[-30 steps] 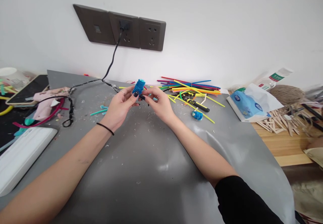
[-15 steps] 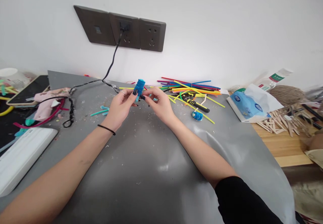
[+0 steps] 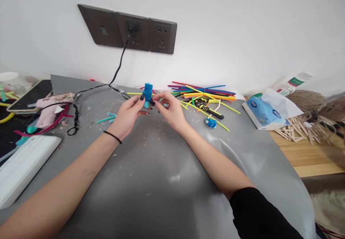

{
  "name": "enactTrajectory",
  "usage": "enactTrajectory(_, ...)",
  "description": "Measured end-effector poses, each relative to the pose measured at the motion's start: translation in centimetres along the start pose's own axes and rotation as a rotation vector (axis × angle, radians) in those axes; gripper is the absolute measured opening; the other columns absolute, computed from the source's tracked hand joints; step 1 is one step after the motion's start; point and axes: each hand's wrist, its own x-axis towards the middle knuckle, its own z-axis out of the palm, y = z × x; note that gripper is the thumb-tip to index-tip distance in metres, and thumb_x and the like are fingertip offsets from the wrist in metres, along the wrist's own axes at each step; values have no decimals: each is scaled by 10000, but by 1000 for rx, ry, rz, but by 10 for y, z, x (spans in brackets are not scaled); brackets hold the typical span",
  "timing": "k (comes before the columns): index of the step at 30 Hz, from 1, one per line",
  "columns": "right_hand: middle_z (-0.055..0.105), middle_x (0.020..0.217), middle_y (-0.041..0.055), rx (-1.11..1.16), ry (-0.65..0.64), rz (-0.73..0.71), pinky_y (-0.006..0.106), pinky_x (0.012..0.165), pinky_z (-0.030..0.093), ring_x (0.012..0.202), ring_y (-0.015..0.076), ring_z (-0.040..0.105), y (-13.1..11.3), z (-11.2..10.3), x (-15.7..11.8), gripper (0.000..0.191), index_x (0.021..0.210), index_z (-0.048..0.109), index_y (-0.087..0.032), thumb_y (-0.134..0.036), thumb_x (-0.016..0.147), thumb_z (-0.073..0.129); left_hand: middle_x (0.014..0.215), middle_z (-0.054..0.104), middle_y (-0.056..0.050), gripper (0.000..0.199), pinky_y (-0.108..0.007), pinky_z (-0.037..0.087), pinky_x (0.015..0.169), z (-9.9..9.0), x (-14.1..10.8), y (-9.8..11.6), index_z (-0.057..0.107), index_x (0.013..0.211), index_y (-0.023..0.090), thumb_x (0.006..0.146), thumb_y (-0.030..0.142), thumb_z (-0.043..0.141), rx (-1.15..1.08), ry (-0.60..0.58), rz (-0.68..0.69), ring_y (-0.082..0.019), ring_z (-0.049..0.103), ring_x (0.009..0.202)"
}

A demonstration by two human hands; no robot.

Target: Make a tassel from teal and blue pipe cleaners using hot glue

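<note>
An upright blue piece (image 3: 148, 90), ridged as if wound with pipe cleaner, is pinched between the thumb and fingers of my left hand (image 3: 126, 115). My right hand (image 3: 171, 111) is closed, its thumb and fingertips pressed at the right edge of the same piece. Whether a loose end lies in those fingertips is hidden. Right of my hands, a second, shorter blue wound piece (image 3: 210, 123) rests on the grey mat (image 3: 151, 181). Yellow-and-black handled pliers (image 3: 212, 112) lie just behind it. To the left are short turquoise pipe cleaner bits (image 3: 106, 119).
Colourful pipe cleaners (image 3: 207, 92) are bundled by the wall. At right are a tissue pack (image 3: 262, 111), wooden sticks (image 3: 299, 129) and a twine ball (image 3: 306, 101). A pink glue gun (image 3: 48, 111), its black cord (image 3: 120, 66) and a white box (image 3: 29, 167) occupy the left.
The blue piece has turned from leaning right to nearly upright and shifted slightly left. My left fingers have opened a little beneath it. My right hand stays at its edge.
</note>
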Motion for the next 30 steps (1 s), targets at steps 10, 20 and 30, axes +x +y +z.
enactTrajectory(10,736,1060,58,28,-2,-79,279,703,494,849,156,609,2,-1,1,74,982,680,-214,-285,973,660,925,750,-76,635,-345,568,753,2,-1,4,777,916,185,690,754,949,13,-6,1,-219,664,842)
enactTrajectory(20,727,1056,41,72,7,-26,253,645,462,812,134,613,2,1,0,134,983,630,-219,-323,952,709,986,787,-99,589,-345,573,731,-2,1,-5,780,940,189,774,739,908,-12,-12,44,-234,721,871)
enactTrajectory(30,714,1089,52,236,-42,48,254,627,482,766,122,610,13,-3,7,279,1079,654,-213,-428,928,749,991,787,-92,552,-346,587,711,-1,2,-7,782,939,200,802,721,902,-33,-39,72,-223,723,850)
